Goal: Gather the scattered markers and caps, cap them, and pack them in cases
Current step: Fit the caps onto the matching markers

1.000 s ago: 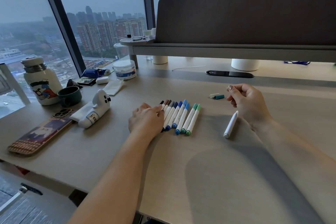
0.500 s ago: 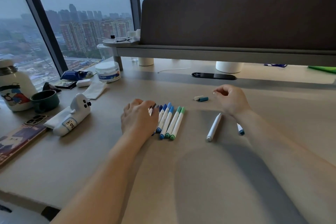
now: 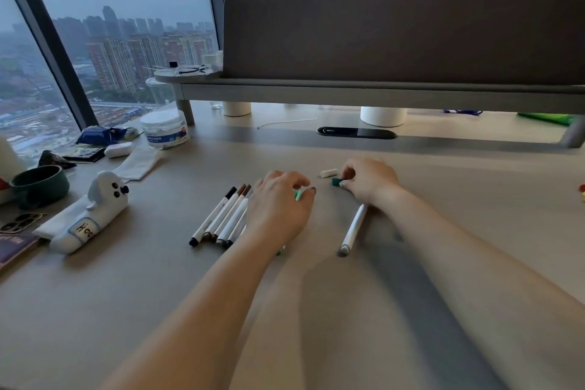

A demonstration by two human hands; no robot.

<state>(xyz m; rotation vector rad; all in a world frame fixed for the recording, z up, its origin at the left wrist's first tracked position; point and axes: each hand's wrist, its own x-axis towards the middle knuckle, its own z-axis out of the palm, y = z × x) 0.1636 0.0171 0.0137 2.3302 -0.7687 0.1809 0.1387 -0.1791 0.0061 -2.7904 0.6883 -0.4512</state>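
Desk (image 3: 316,310): right hand (image 3: 370,182) now seemingly pinches teal cap (image 3: 336,181).

A green cup (image 3: 39,182) and a phone (image 3: 19,222) are set at the left of the desk (image 3: 95,294). A lidded tub (image 3: 164,130) is placed near the window (image 3: 95,25). A grey divider (image 3: 405,35) is mounted behind.

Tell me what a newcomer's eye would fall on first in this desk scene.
The two hands at mid-desk draw the eye: the left hand lies over a row of markers, while the right hand pinches a teal cap beside a white cap. A loose white marker lies by the right wrist, and a white animal-shaped pencil case sits at left.
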